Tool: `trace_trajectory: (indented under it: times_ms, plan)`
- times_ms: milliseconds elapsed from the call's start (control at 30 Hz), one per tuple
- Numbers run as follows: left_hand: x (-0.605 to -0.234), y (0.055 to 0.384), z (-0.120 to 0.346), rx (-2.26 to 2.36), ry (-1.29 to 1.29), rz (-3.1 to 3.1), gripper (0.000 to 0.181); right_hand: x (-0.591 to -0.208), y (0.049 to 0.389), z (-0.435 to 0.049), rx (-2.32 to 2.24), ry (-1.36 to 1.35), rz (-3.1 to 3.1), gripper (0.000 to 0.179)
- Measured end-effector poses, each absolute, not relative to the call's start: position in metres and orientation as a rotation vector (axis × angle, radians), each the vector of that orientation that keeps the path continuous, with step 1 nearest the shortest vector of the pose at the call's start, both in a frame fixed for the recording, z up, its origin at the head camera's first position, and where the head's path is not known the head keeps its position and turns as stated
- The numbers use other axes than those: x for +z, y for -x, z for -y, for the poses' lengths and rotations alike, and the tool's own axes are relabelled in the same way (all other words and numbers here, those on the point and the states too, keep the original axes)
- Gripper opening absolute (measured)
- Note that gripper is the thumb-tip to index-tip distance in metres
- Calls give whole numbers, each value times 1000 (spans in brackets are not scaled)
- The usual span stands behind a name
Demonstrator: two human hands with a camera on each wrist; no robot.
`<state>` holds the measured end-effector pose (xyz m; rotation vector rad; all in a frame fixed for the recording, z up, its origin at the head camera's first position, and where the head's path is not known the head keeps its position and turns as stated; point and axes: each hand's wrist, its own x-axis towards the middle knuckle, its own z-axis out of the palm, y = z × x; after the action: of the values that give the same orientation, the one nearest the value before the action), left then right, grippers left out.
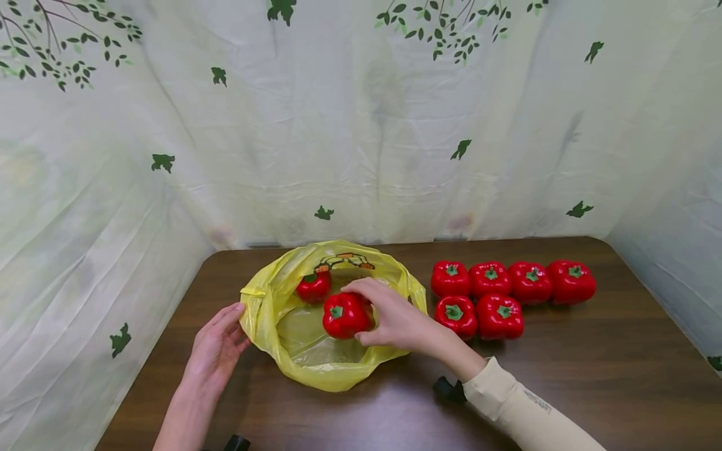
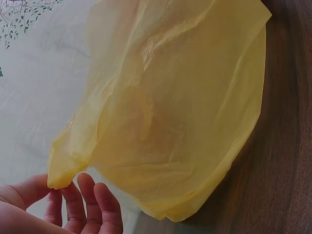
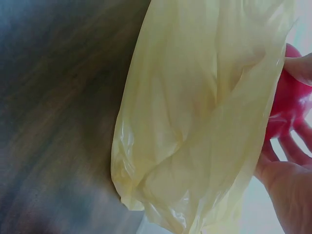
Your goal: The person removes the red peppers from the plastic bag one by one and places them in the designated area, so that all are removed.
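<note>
A yellow plastic bag [image 1: 265,326] stands on the table with its mouth spread wide. My left hand [image 1: 217,347] pinches the bag's left rim between thumb and fingers; the left wrist view shows the rim's corner [image 2: 61,178] in that pinch. My right hand [image 1: 389,316] grips a red bell pepper [image 1: 345,316] with a green stem, held over the bag's opening. In the right wrist view this pepper [image 3: 287,102] shows partly behind the bag's edge. Inside the bag, toward the back left, lies another red bell pepper [image 1: 313,287].
Right of the bag, several red bell peppers stand in two rows, a back row [image 1: 491,279] and a shorter front row [image 1: 499,317]. They sit on a dark wooden table [image 1: 592,376]. A pale curtain [image 1: 361,125] with leaf prints hangs behind and at both sides.
</note>
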<state>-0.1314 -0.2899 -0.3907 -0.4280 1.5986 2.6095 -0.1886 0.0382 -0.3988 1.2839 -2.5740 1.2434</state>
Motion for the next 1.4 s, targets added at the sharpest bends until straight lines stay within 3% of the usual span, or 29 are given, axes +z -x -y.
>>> trace_trajectory:
  times_ms: [367, 1400]
  plan:
    - [-392, 131, 291, 2612, 421, -1593, 14, -393, 167, -55, 1528, -1189, 2448, 69]
    - [-391, 131, 294, 2582, 402, -1662, 15, -383, 132, -126, 1579, -919, 2393, 79]
